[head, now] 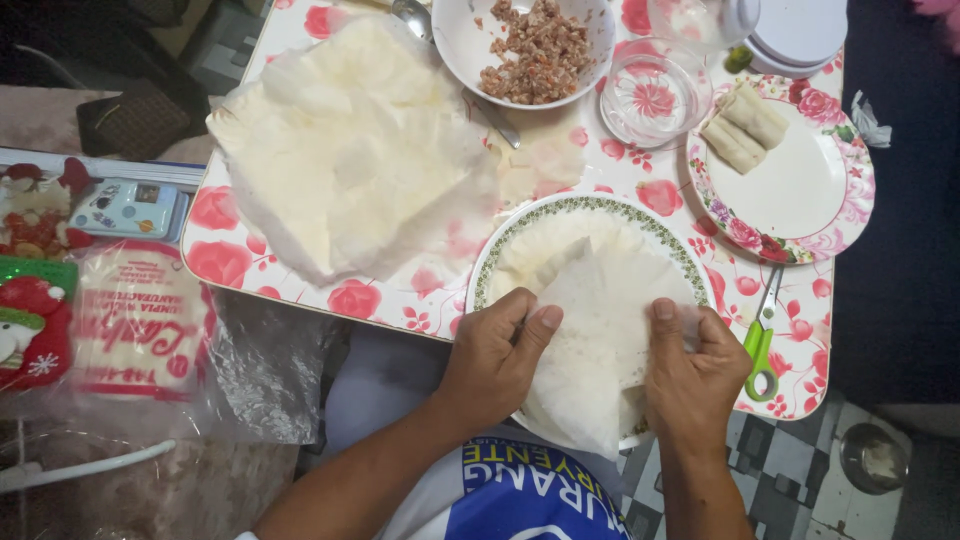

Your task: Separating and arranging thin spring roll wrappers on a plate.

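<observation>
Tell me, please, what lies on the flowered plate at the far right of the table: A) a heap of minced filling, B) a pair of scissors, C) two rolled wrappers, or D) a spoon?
C: two pale rolled wrappers lie side by side at the upper left edge of the flowered plate; the scissors rest on the table below it, and the filling is in a bowl.

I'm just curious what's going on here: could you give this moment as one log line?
left hand: pinching wrapper sheet | right hand: pinching same sheet | sheet: on green-rimmed plate | nearby: bowl of minced filling, green-handled scissors
</observation>
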